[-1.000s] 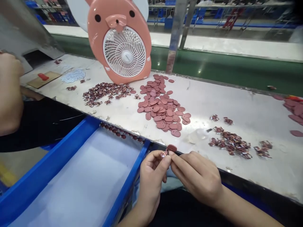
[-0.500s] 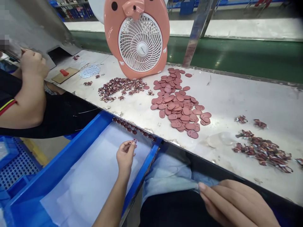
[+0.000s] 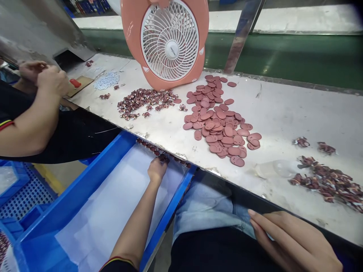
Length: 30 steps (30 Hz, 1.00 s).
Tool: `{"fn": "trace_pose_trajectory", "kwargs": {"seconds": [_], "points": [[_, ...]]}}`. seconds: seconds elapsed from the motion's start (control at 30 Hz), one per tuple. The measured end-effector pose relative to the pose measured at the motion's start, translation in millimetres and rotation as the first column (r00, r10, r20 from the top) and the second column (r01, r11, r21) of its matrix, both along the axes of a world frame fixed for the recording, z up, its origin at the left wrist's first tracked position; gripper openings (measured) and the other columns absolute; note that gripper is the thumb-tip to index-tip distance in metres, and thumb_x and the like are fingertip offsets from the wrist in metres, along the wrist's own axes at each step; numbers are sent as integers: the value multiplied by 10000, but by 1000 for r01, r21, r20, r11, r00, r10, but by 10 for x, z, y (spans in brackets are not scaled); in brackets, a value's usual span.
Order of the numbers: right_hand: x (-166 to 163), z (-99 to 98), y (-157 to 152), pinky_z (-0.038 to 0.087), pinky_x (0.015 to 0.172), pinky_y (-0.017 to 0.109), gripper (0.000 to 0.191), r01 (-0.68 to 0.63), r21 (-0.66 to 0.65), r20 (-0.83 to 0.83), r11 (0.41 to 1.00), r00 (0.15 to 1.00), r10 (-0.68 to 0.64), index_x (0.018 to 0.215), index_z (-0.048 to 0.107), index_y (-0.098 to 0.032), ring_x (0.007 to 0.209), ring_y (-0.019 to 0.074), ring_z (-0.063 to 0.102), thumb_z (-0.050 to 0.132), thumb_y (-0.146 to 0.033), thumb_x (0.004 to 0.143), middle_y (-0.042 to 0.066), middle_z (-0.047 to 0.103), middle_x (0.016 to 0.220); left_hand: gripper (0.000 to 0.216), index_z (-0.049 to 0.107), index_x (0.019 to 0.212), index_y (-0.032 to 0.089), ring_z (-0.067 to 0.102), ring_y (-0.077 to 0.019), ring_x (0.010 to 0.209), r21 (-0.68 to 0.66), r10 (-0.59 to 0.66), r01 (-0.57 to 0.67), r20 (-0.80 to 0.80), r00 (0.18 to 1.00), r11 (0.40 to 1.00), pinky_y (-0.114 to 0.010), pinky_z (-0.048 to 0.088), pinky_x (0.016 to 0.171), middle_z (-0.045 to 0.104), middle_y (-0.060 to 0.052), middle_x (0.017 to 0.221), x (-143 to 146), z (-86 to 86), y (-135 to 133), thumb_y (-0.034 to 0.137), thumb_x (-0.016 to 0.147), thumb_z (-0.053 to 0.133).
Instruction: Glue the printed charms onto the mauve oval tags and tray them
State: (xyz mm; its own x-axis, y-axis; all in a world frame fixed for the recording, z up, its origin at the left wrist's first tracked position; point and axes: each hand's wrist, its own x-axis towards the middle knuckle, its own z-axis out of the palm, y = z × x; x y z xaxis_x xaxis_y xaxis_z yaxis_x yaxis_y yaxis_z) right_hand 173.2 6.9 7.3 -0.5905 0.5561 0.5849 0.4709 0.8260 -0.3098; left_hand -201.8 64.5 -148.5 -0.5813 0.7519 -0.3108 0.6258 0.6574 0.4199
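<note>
Fingers bent down at the far end of a blue plastic tray [image 3: 113, 149], a worker's left hand [image 3: 156, 172] reaches a row of small dark-red pieces [image 3: 147, 144] beside the white lining sheet [image 3: 121, 189]; whether it clasps one cannot be told, as the fingertips are obscured. In this head-camera view, the right hand [image 3: 297, 240], loose and with nothing visible in it, hovers by the edge of the metal worktable [image 3: 283, 113]. Oval brick-red discs [image 3: 218, 130] lie heaped between two piles of dark-red bits [image 3: 331, 181], near a pink animal-shaped fan [image 3: 134, 41]. At left, a co-worker's hands [image 3: 53, 80] are raised above the worktable's edge.
</note>
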Motion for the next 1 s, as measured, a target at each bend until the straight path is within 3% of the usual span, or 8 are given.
{"fn": "trace_pose_trajectory", "kwargs": {"seconds": [0.57, 1.0], "points": [[90, -76, 46, 470, 655, 260, 236, 97, 18, -11, 995, 995, -97, 1037, 689, -58, 660, 105, 604, 746, 22, 823, 57, 692, 752, 335, 629, 1232, 198, 656, -246, 1058, -36, -76, 73, -87, 993, 997, -452, 567, 881, 649, -99, 1245, 15, -83, 3, 377, 949, 629], [135, -59, 41, 476, 655, 267, 207, 99, -16, 0, 995, 995, -99, 1025, 681, -76, 682, 115, 618, 721, 18, 845, 60, 695, 770, 351, 610, 1265, 197, 653, -241, 1047, 84, 41, -27, -174, 984, 996, -462, 567, 886, 636, -108, 1271, -74, 5, -72, 377, 964, 603]]}}
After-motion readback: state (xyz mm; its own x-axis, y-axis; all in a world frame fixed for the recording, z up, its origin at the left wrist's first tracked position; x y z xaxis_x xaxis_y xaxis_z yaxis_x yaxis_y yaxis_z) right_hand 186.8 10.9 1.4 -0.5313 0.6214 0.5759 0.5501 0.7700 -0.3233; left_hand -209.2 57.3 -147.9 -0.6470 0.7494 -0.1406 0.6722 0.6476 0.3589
